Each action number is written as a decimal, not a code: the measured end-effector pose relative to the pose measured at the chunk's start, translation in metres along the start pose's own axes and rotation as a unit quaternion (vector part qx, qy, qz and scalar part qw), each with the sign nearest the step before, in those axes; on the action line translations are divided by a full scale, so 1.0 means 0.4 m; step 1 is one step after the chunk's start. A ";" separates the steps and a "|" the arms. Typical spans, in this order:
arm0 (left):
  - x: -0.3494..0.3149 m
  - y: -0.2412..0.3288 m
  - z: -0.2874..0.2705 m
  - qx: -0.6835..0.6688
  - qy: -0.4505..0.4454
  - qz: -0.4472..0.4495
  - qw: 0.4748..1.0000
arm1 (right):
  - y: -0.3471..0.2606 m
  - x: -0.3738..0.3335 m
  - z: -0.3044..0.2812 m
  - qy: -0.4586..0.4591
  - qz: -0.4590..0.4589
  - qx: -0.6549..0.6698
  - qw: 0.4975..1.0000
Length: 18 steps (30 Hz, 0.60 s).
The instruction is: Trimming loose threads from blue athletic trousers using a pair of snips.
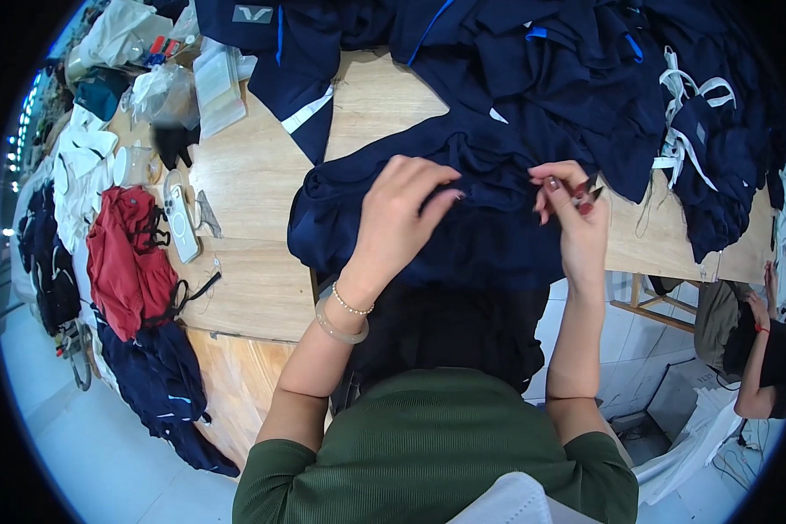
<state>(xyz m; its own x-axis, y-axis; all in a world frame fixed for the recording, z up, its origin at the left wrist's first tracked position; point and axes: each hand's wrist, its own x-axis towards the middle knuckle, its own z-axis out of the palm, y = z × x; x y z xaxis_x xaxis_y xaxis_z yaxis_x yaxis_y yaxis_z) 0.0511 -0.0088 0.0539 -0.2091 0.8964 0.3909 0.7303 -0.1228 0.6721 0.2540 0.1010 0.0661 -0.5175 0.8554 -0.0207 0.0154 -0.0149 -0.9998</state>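
A dark navy garment (506,240) lies bunched in front of me, spread over the table's near edge. Above its left part is my left hand (400,208), fingers curved, with a gap between thumb and fingertips and nothing visible in it. My right hand (582,229) is over the garment's right side, fingers bent around a small pair of thread snips (595,190), whose dark pointed tips stick out to the right. Most of the snips is hidden by the fingers. Whether a fine thread runs between the hands is too small to tell.
More navy garments (533,87) with blue and white trims cover the table's far side. At left lie a red garment (131,266), a white phone (181,223) and plastic bags (164,98). White straps (686,131) lie at right. Another person's arm (755,367) shows at far right.
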 end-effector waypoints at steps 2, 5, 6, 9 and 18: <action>0.001 0.011 0.015 -0.010 -0.017 -0.008 1.000 | 0.008 -0.010 0.022 -0.007 0.027 -0.024 0.999; 0.001 -0.012 0.047 -0.009 -0.059 -0.026 0.998 | 0.049 -0.008 0.050 -0.034 0.011 -0.077 0.996; 0.002 -0.020 0.051 -0.009 -0.060 -0.026 0.998 | 0.059 -0.007 0.060 -0.054 -0.032 -0.105 0.992; -0.003 -0.041 0.045 -0.049 -0.049 -0.049 0.996 | 0.064 -0.021 0.080 -0.072 -0.031 -0.201 0.977; -0.007 -0.052 0.044 -0.095 -0.052 -0.101 0.989 | 0.076 -0.022 0.064 -0.090 -0.059 -0.213 0.971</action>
<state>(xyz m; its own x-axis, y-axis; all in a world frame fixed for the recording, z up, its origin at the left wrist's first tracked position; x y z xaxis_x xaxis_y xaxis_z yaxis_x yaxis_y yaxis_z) 0.0479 -0.0012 0.0276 -0.2629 0.9484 0.1771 0.5436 -0.0060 0.8393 0.2370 0.0797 0.0357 -0.6771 0.7339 0.0545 0.2805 0.3259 -0.9028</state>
